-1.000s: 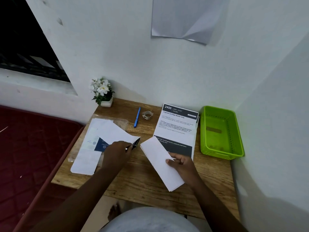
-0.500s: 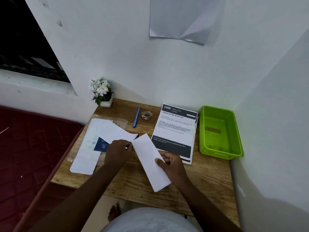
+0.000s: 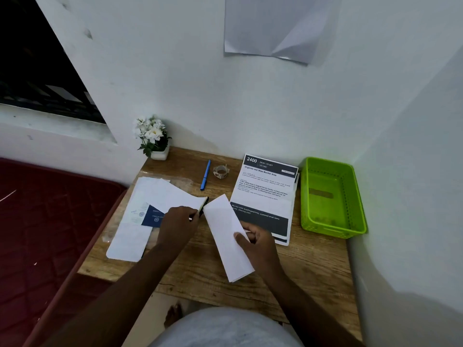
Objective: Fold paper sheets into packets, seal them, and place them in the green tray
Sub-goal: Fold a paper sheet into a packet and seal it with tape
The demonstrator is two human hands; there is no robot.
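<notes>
Head view, starting nearest to us: both forearms reach forward over the front edge of the wooden desk [image 3: 313, 276]. Our right hand [image 3: 258, 246] is closed on the folded paper [image 3: 225, 234], thumb on top and fingers curled at its right edge. This long white strip lies slanted across the middle of the desk, its near end pointing toward us and its far end pointing away to the left. Our left hand [image 3: 179, 225] is closed around a black pen [image 3: 203, 205], whose dark tip sticks out past the knuckles and comes right up to the far corner of the folded paper; we cannot tell whether it touches.

Under and behind the left hand lies a spread of loose white sheets [image 3: 140, 209] with a small dark blue booklet [image 3: 152, 216] on top, partly covered by the hand. To the right of the folded paper sits a printed sheet [image 3: 265, 194] with dark bands at its head and foot, resting on more pages.

Further back, a blue pen [image 3: 205, 174] lies near the middle of the desk, and just beside it a small roll of tape [image 3: 221, 171]. The green tray [image 3: 333, 229] stands at the right edge of the desk, against the side wall, well apart from both hands. In the far left corner a small white pot of white flowers [image 3: 153, 139] stands against the back wall. A sheet of paper [image 3: 278, 28] hangs on that wall above.
</notes>
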